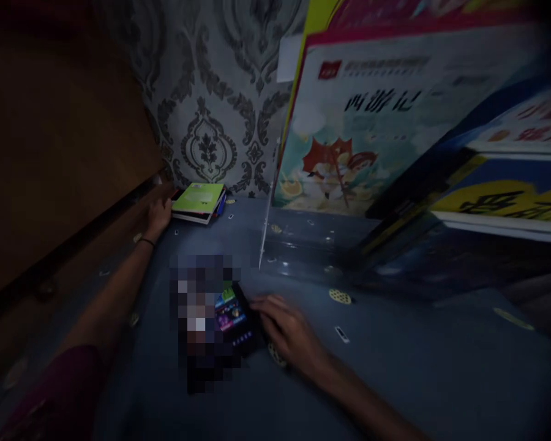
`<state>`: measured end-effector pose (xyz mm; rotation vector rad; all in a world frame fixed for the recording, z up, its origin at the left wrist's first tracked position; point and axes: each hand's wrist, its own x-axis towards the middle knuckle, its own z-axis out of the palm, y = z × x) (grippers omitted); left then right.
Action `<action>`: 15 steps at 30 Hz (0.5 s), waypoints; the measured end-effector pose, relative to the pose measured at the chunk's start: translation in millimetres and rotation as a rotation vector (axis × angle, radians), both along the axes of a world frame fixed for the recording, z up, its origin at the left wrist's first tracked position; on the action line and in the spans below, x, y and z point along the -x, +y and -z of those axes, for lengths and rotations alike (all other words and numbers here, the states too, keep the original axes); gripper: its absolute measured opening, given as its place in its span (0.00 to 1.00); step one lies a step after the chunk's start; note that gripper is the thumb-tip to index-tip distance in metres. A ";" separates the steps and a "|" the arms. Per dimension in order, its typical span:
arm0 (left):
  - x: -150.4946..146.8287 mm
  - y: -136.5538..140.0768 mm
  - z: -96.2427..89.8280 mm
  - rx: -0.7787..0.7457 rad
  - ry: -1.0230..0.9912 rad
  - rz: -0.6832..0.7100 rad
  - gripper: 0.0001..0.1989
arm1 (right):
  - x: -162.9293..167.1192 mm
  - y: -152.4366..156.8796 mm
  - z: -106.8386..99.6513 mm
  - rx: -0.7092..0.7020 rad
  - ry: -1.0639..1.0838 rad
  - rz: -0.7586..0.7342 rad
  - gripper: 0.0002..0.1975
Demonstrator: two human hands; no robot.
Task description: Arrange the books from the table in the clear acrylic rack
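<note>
A small stack of books (199, 199), with a green cover on top, lies by the wall. At its left edge is my left hand (160, 214), touching it or very close; the fingertips are partly hidden, so its grip is unclear. In the middle of the blue tablecloth lies a dark flat thing (239, 321) with bright coloured pictures, perhaps a book or a screen; a blurred patch covers its left part. My right hand (282, 327) is closed at its right edge, fingers together and thumb below.
A clear stand (298, 242) on the right holds several upright children's books (349, 135). Behind is a patterned wall (209, 147). A brown wooden panel (64, 122) runs along the left. The blue tablecloth (395, 367) has small printed shapes. The scene is dim.
</note>
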<state>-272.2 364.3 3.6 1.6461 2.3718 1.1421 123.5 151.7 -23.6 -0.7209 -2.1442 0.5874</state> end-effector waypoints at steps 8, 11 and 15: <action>-45.7 -131.1 9.5 -0.032 0.220 0.309 0.15 | 3.4 -3.7 -1.1 -0.049 -0.069 -0.019 0.13; -68.4 -185.6 20.2 0.036 0.270 0.425 0.15 | 6.1 -7.6 1.9 -0.080 -0.119 -0.011 0.13; -96.3 -224.8 25.3 0.084 0.396 0.442 0.18 | 4.0 -26.6 3.8 -0.094 -0.133 0.018 0.12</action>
